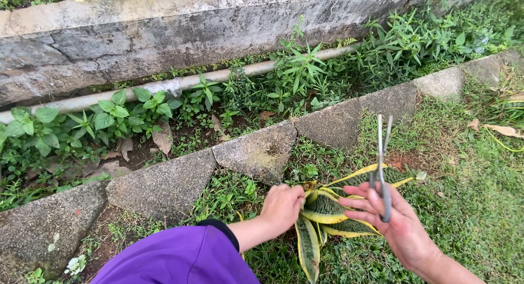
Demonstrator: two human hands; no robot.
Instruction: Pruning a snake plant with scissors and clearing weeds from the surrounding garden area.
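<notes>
**Hands at a striped plant beside a stone border**

A purple sleeve [180, 259] fills the bottom of the view, and from it the left hand [282, 206] reaches forward, its fingers curled shut into the base of a low plant [327, 213] with broad, dark green leaves edged in yellow. The plant sits in the grass [475, 207] just on the near side of a line of grey kerb stones [256, 153]. The right hand [396, 221] comes in from the lower right, palm up and fingers loosely half open, with a pair of grey metal scissors [382, 169] hooked on them; the blades point upward, slightly parted, above the leaves. Beyond the stones runs a strip of soil thick with leafy weeds [114, 117] and a few dry brown leaves. A pale pipe [218, 76] lies along the far side of that strip, at the foot of a weathered concrete wall [164, 33]
</notes>
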